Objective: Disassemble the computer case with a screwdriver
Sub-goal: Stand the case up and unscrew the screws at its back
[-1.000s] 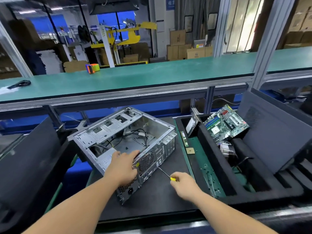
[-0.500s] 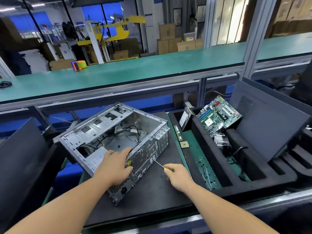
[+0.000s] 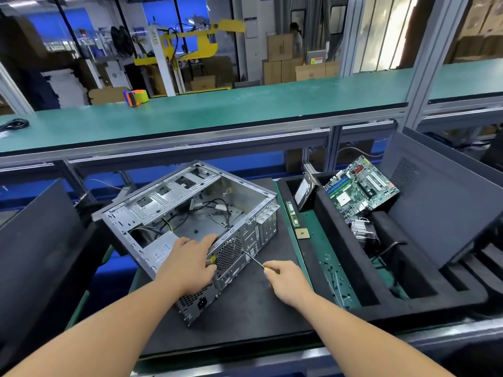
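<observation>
An open grey metal computer case (image 3: 190, 213) lies on its side on a black mat (image 3: 245, 308), cables loose inside it. My left hand (image 3: 187, 263) rests on the upper edge of the case's rear panel, above the round fan grille, fingers spread. My right hand (image 3: 285, 282) grips a small yellow-handled screwdriver (image 3: 255, 261). Its thin shaft slants up and left, and the tip meets the rear panel just right of the fan grille.
A black foam tray (image 3: 340, 268) to the right holds a green motherboard (image 3: 359, 187), a heatsink (image 3: 363, 231), a hard drive (image 3: 304, 190), a memory stick (image 3: 292, 217), a processor chip (image 3: 303, 233) and several loose screws (image 3: 336, 278). Dark side panels (image 3: 441, 197) lean at both sides. A green shelf (image 3: 217, 110) runs behind.
My right hand has carried the screwdriver up and left until its tip reached the rear panel beside the fan grille. My left hand stays on the panel's top edge. The camera shifted slightly.
</observation>
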